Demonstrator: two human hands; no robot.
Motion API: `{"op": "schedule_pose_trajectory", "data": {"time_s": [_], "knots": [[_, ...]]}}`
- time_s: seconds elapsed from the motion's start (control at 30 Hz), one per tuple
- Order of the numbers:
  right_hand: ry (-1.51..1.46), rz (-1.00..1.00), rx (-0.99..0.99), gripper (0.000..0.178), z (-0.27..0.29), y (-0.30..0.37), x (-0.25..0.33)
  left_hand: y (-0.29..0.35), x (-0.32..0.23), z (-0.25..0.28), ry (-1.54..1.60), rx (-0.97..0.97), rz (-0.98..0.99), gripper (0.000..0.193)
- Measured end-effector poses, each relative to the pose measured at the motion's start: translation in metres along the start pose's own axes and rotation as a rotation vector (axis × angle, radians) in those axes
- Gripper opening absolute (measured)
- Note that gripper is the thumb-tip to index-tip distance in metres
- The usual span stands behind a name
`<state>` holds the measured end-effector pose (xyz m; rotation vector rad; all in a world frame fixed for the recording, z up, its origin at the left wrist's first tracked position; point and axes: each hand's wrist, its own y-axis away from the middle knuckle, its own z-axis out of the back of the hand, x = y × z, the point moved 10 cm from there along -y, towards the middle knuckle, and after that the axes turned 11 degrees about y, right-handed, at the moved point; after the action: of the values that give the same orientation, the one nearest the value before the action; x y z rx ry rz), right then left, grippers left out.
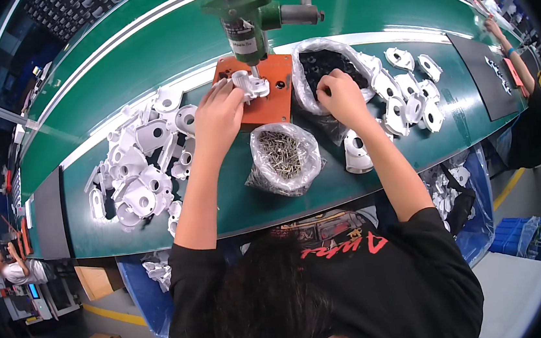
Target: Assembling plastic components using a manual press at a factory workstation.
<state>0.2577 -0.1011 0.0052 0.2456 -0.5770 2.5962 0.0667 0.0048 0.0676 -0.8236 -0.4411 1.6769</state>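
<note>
My left hand (219, 114) is closed on the side of a white plastic housing (251, 87). That housing rests on the orange base plate (244, 116) of a green press (245, 38), right beneath the press's metal rod. At the mouth of a clear bag (303, 94) of small black parts (325, 62), my right hand (344, 99) has its fingers curled together. Anything between those fingertips is too small or hidden to make out. Between my forearms stands an open clear bag (259, 170) full of metal screws or pins (282, 157).
White housings (139, 188) lie heaped on the green bench (234, 202) at the left, with more white housings (413, 108) at the right. Blue bins (482, 197) stand below the bench edge. A black mat (483, 77) lies far right, near another person's arm (514, 57).
</note>
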Motion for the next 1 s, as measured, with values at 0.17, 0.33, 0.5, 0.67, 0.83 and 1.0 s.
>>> {"op": "schedule_pose_trajectory", "data": {"time_s": [0.17,0.33,0.5,0.67,0.83,1.0], "knots": [[-0.269,-0.084,-0.052,0.009,0.014,0.000,-0.012,-0.007,0.017,-0.018,0.095,0.083,-0.005,0.014],[-0.589,-0.067,0.008,0.008,0.018,-0.003,-0.001,-0.007,0.032,-0.025,0.287,0.248,0.252,0.014],[-0.719,-0.009,0.020,0.011,0.009,-0.019,0.026,0.006,0.043,-0.038,0.387,0.221,0.343,0.013],[-0.635,0.087,0.066,0.016,-0.006,-0.043,0.071,0.007,0.019,-0.022,0.157,-0.072,0.094,0.009],[-0.673,0.185,0.009,0.016,-0.029,-0.046,0.082,0.009,0.022,-0.022,0.132,-0.150,0.112,0.008],[-0.509,0.303,-0.075,0.014,-0.020,-0.045,0.095,0.013,0.031,-0.021,0.115,-0.151,0.128,0.010]]}}
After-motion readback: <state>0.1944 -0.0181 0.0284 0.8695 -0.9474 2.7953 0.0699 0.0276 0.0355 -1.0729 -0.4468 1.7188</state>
